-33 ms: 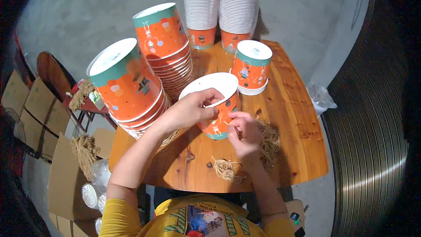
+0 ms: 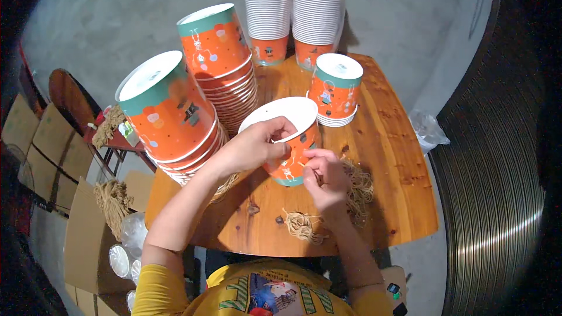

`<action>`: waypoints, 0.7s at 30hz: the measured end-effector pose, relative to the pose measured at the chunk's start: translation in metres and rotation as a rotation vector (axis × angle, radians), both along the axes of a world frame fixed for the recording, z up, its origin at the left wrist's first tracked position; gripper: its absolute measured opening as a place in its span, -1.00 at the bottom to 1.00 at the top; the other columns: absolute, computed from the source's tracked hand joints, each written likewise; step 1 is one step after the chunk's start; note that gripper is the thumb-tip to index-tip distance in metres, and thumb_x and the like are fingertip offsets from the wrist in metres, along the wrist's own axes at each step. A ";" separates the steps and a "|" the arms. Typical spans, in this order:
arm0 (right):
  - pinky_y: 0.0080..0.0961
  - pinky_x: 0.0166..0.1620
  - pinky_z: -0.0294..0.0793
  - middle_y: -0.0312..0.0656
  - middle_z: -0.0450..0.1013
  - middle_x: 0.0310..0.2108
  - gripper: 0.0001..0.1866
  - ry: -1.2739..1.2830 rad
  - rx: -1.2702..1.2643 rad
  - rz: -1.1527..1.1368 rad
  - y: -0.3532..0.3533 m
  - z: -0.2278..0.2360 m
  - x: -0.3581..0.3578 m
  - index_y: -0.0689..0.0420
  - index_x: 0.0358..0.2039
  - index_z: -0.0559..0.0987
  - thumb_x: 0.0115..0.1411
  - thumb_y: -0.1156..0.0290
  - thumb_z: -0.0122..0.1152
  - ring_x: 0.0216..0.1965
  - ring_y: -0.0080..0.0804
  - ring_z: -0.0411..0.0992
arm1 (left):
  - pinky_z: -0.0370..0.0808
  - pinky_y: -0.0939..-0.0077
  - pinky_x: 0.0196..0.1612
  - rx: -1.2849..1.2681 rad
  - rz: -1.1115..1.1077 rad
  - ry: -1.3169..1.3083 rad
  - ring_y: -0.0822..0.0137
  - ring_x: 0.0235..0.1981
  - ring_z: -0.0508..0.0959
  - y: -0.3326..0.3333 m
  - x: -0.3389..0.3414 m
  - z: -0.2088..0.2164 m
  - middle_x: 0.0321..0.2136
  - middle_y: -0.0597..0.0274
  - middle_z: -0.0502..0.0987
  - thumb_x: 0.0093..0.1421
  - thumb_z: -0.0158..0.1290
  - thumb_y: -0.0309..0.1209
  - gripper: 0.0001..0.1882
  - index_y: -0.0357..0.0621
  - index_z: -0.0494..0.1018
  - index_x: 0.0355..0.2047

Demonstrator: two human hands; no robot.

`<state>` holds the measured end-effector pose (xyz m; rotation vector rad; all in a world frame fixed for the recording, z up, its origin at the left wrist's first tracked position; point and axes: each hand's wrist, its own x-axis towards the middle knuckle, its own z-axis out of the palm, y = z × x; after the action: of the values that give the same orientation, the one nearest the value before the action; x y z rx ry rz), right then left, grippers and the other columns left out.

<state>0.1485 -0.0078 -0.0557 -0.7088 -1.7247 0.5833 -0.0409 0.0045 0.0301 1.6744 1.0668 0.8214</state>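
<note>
Nothing has moved since the earlier frame: both hands and the cup sit where they were. At the middle of the wooden bench (image 2: 386, 158) an orange paper cup (image 2: 291, 152) with a white lid and a teal band at its base lies tilted, its lid turned toward 11 o'clock. The left hand (image 2: 254, 146) reaches in from 8 o'clock and has its grip clamped on the cup's lidded rim, fingers curled over the edge. The right hand (image 2: 325, 178) sits just at 5 o'clock of the cup, touching its lower side; its fingers are pinched together on something thin (too small to tell what).

Loose bundles of tan string (image 2: 358, 187) lie on the bench at 3 o'clock of the right hand, and another small bundle (image 2: 303, 225) lies at 6 o'clock, near the bench's front edge. Two leaning stacks of orange cups (image 2: 175, 111) stand at 9 to 11 o'clock of the held cup. A single lidded cup on a short stack (image 2: 335, 89) stands at 1 o'clock, and two tall white stacks (image 2: 293, 6) rise at 12 o'clock. Cardboard boxes (image 2: 88, 240) sit on the floor at 8 o'clock.
</note>
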 end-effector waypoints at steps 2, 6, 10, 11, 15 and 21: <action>-0.32 -0.14 0.33 -0.11 0.39 -0.21 -0.83 -0.013 -0.004 -0.010 -0.002 0.002 0.000 0.12 -0.41 0.40 -0.03 0.58 0.18 -0.25 -0.17 0.37 | 0.42 0.64 -0.42 -0.042 0.004 -0.034 0.57 -0.48 0.39 0.003 -0.002 -0.003 -0.49 0.37 0.38 0.08 -0.01 -0.58 -0.82 -0.26 0.33 -0.26; -0.68 -0.35 0.33 -0.10 0.38 -0.19 -0.91 -0.056 0.050 -0.022 -0.002 0.003 0.002 0.23 -0.45 0.44 0.03 0.67 0.13 -0.39 -0.62 0.33 | 0.40 0.66 -0.43 -0.137 0.037 -0.035 0.58 -0.49 0.38 0.000 0.001 0.003 -0.49 0.38 0.38 0.03 0.00 -0.61 -0.83 -0.24 0.32 -0.33; -0.59 -0.29 0.35 -0.10 0.39 -0.18 -0.91 -0.118 0.085 -0.048 -0.004 0.005 0.001 0.22 -0.47 0.44 -0.01 0.64 0.15 -0.32 -0.47 0.35 | 0.35 0.69 -0.43 -0.186 0.046 -0.071 0.59 -0.50 0.36 0.002 -0.002 -0.004 -0.51 0.41 0.37 0.00 0.03 -0.62 -0.84 -0.22 0.35 -0.37; -0.53 -0.26 0.36 -0.11 0.39 -0.17 -0.91 -0.147 0.088 -0.058 -0.004 0.006 0.002 0.22 -0.47 0.44 -0.01 0.62 0.16 -0.29 -0.41 0.36 | 0.34 0.70 -0.43 -0.202 0.041 -0.101 0.60 -0.50 0.35 0.003 -0.002 -0.007 -0.51 0.42 0.37 -0.01 0.03 -0.63 -0.85 -0.22 0.35 -0.39; -0.28 -0.07 0.34 -0.13 0.41 -0.12 -0.82 -0.154 0.172 -0.085 -0.005 0.013 -0.002 0.12 -0.44 0.42 -0.08 0.56 0.22 -0.20 -0.16 0.37 | 0.33 0.70 -0.44 -0.211 0.040 -0.115 0.60 -0.51 0.35 0.002 0.000 -0.005 -0.52 0.43 0.37 -0.03 0.04 -0.63 -0.85 -0.21 0.35 -0.42; -0.36 -0.17 0.36 -0.11 0.41 -0.15 -0.86 -0.279 0.320 -0.112 -0.006 0.020 -0.004 0.16 -0.46 0.43 -0.07 0.60 0.17 -0.25 -0.21 0.37 | 0.32 0.70 -0.42 -0.224 0.037 -0.107 0.60 -0.48 0.33 0.001 0.001 -0.005 -0.50 0.44 0.35 -0.05 0.03 -0.65 -0.82 -0.21 0.34 -0.40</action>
<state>0.1444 -0.0141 -0.0356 -0.6737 -1.9630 0.1272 -0.0399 0.0053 0.0249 1.4119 1.0767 0.7765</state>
